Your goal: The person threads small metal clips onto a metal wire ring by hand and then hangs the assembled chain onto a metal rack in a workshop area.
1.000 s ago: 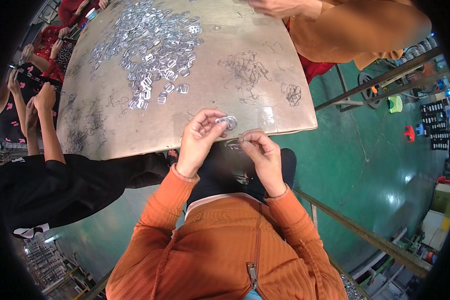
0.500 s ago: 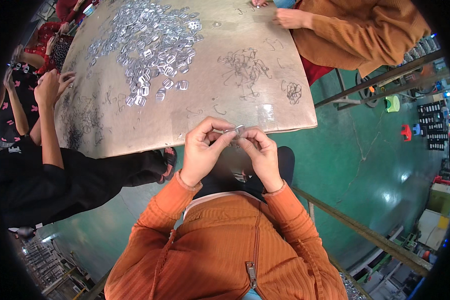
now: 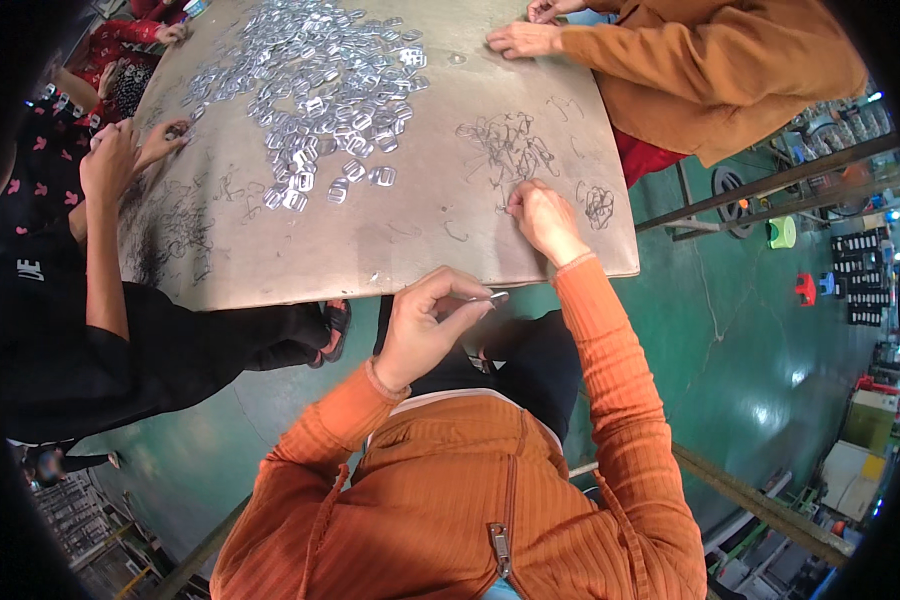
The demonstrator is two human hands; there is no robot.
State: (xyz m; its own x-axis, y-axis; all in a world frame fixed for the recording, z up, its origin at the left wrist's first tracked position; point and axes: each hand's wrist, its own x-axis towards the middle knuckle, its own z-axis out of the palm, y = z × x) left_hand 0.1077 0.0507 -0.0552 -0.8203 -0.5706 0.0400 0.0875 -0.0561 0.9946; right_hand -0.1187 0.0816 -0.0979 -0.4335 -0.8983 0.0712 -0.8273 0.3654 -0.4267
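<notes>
In front of my body, past the table's near edge, my left hand pinches a small silver metal buckle between thumb and forefinger. The buckle shows nearly edge-on, and the fingers cover part of it. My right hand reaches onto the table, fingertips together at the near side of a loose pile of thin dark bent wires. Whatever lies between those fingertips is too small to make out. A small dense wire clump lies to the right of this hand.
Many silver buckles spread over the far left and middle of the table. More dark wires lie at the left edge. A co-worker's hands work at the far right; another person's hand is at the left. A metal rail runs at the right.
My right hand has left the left hand and moved forward to the wire pile. My left hand stays near its place, a little lower, still pinching the buckle.
</notes>
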